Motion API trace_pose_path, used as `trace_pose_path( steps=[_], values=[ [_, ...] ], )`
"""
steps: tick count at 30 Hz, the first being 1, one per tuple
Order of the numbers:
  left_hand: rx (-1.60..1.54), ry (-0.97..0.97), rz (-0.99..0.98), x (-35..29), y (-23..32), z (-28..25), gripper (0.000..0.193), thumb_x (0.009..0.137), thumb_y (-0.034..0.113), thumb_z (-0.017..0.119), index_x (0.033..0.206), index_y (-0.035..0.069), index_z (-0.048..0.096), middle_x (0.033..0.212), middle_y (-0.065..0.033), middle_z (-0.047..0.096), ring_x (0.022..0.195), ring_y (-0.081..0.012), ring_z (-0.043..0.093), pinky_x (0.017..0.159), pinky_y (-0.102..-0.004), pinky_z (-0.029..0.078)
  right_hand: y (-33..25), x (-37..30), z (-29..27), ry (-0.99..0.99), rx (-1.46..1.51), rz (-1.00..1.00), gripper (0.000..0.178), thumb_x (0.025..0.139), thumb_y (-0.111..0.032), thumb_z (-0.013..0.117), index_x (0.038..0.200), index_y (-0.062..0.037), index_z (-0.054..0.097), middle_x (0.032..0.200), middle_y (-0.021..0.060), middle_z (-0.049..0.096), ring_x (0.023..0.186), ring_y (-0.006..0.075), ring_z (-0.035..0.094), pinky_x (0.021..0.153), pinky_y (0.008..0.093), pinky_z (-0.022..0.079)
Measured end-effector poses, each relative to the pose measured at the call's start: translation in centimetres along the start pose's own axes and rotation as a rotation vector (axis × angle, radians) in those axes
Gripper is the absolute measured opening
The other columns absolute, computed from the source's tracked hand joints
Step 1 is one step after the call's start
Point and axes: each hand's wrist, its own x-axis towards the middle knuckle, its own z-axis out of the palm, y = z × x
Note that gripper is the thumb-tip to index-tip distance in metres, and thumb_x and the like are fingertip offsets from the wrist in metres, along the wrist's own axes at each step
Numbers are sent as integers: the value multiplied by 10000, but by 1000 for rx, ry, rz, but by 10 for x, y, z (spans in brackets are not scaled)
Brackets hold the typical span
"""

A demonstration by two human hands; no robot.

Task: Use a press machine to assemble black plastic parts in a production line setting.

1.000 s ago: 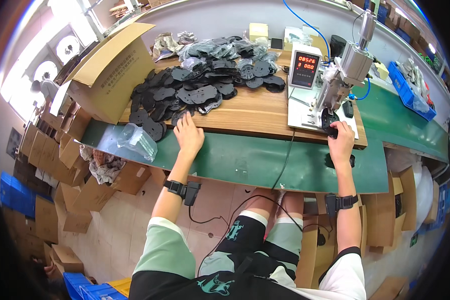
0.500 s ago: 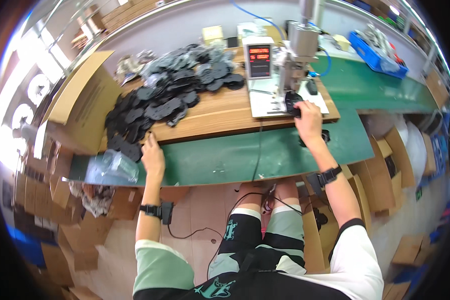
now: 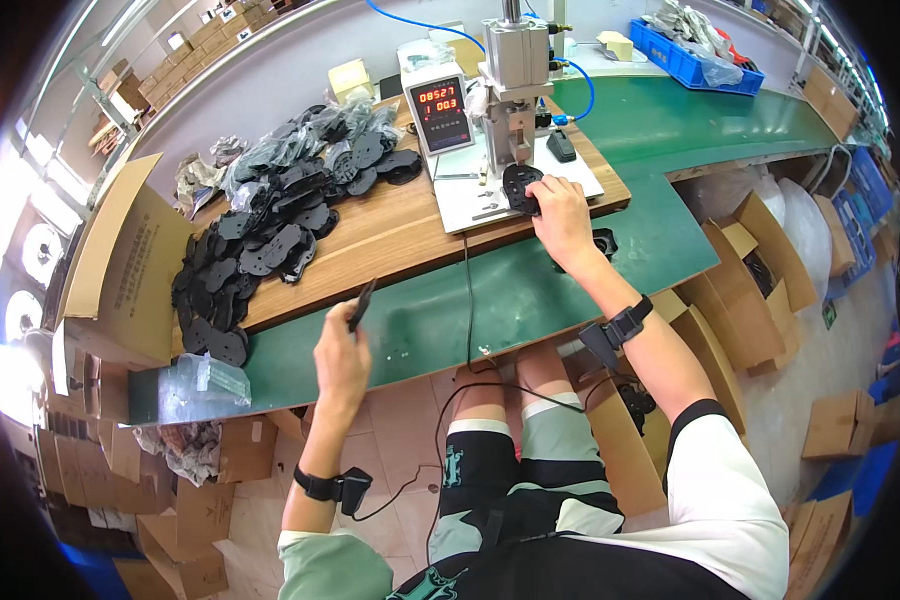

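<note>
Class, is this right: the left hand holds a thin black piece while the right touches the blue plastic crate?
Not the crate: the head view shows the right hand touching a rounded black piece at the silver metal press. The rest stands.

Behind the person's left hand [image 3: 343, 358] and right hand [image 3: 562, 220], black wrist straps [image 3: 632, 318] carry boxy black modules [image 3: 355, 490] with thin cables [image 3: 500, 384]; farther back, a pale green left sleeve [image 3: 335, 565] and black-edged white right sleeve [image 3: 725, 490]; black shirt [image 3: 570, 575], its cropped print [image 3: 430, 585] apparently teal; black, green and white shorts [image 3: 483, 460].

1 black plate [image 3: 364, 304] held steeply tilted; 1 black part [image 3: 517, 188] at press [image 3: 518, 68].
</note>
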Motion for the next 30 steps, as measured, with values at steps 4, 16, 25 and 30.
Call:
trace_pose_path(
  steps=[4,16,25,30],
  values=[
    [-109,-25,199,40,59,45,369,992,-30,648,1353,18,589,1174,-222,743,1101,-405,729,950,-459,587,-3,9,-8,3,20,72,302,786,-23,784,1064,-63,673,1086,122,657,1065,340,630,941,469,486],
    [130,-15,905,138,134,166,429,959,106,616,1388,84,596,1413,-120,662,1351,-298,599,1198,-473,440,-7,-232,-109,480,495,487,259,953,51,615,1207,1,599,1243,164,607,1155,290,604,1020,391,487],
    [278,-67,820,164,117,205,476,924,92,627,1393,30,572,1445,-112,657,1319,-281,617,1146,-399,491,4,-444,-112,229,165,915,228,941,68,567,1160,5,582,1152,168,609,1101,328,608,1002,397,485],
    [78,-153,729,157,118,203,537,918,-35,583,1450,-4,520,1410,-219,657,1334,-381,619,1146,-454,500,35,-499,-84,122,112,1021,220,922,23,603,1141,17,584,1113,200,598,1109,397,585,1012,472,464]
  ],
)
